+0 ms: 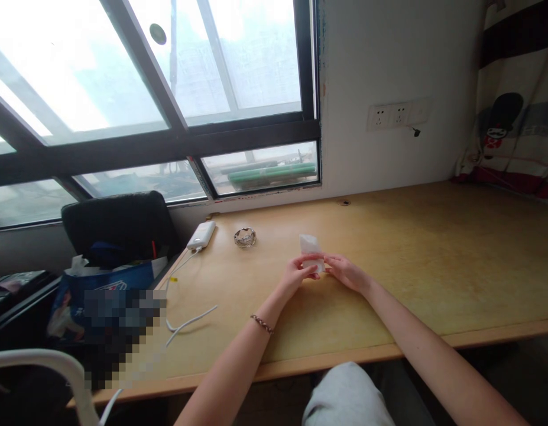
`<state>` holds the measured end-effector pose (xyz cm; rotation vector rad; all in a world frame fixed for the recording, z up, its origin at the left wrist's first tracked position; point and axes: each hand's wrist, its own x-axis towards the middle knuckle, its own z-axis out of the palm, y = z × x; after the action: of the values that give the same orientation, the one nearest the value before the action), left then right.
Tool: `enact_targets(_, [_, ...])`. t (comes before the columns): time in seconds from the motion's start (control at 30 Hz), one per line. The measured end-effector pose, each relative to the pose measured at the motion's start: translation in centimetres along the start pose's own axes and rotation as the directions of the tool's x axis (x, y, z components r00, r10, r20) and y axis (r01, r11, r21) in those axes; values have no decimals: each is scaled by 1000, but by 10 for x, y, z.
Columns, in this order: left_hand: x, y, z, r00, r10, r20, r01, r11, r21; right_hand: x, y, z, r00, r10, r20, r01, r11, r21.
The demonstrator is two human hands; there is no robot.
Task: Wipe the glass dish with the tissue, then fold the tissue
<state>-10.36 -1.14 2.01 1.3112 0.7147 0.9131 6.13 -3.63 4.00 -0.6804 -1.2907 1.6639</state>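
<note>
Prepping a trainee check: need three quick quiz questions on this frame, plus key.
1. Which wrist wears the dark beaded bracelet?
2. True or false: in the picture, the white rounded-rectangular block lies left of the silvery openwork ring.
3. Left hand and right hand meet at: a) a white cable; b) a small flat white piece; c) a green tube.

Key: 1. left; 2. true; 3. b

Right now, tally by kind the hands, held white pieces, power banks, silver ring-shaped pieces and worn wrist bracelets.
Hands: 2 (left hand, right hand)
White piece: 1
Power bank: 1
Silver ring-shaped piece: 1
Wrist bracelet: 1
Total: 6
</note>
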Motion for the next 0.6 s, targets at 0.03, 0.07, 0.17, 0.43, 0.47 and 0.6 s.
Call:
enact_targets(0.03, [0,0,0,1000,-6,12,6,1000,5,0,0,0,1000,8,12,-8,1000,-4])
enact_targets(0.07, [-1,0,1,1000,-15,26,15,1000,8,0,1,0,1000,12,20,-12,1000,-7])
enact_targets(0.17, [-2,2,3,996,-46,83,45,999,7,0,2,1,1000,8,24,-7,1000,-16])
enact_targets(0.43, [-5,4,2,981,-121,151,120,993,15,1,5,-3,998,-1,-67,1,1000,1])
enact_targets(0.47, [-5,5,2,981,-127,147,125,992,23,2,5,-4,995,-11,-98,11,1000,0])
enact_targets(0.6, [-7,10,2,980,-135,144,132,991,31,3,4,-8,982,-47,-184,50,999,11])
